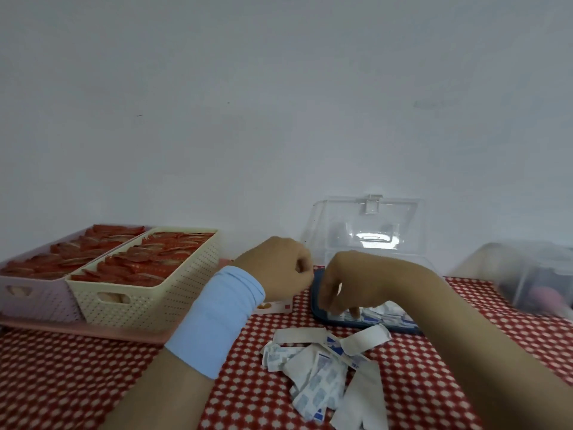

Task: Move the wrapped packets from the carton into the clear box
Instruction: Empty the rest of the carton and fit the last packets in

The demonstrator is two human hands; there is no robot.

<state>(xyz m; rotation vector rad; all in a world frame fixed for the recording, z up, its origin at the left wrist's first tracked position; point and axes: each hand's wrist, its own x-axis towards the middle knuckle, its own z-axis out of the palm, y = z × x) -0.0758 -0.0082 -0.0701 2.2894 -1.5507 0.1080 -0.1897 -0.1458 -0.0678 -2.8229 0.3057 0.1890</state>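
My right hand (344, 290) reaches down into the clear box (317, 302), which has a dark blue rim and an open lid (366, 225). Its bent fingers pinch a wrapped packet among the white-and-blue packets (384, 316) lying in the box. A loose pile of wrapped packets (322, 370) lies on the red checked cloth in front of the box. My left hand (279, 265), with a light blue wristband, hovers curled left of the box. Below it a corner of the small white-and-orange carton (274, 307) shows. Whether the hand grips the carton is hidden.
Two perforated baskets, cream (148, 305) and lilac (34, 302), hold red sachets on a pink tray (93, 332) at the left. A blurred clear container (533, 280) stands at the right edge. A white wall rises close behind the table.
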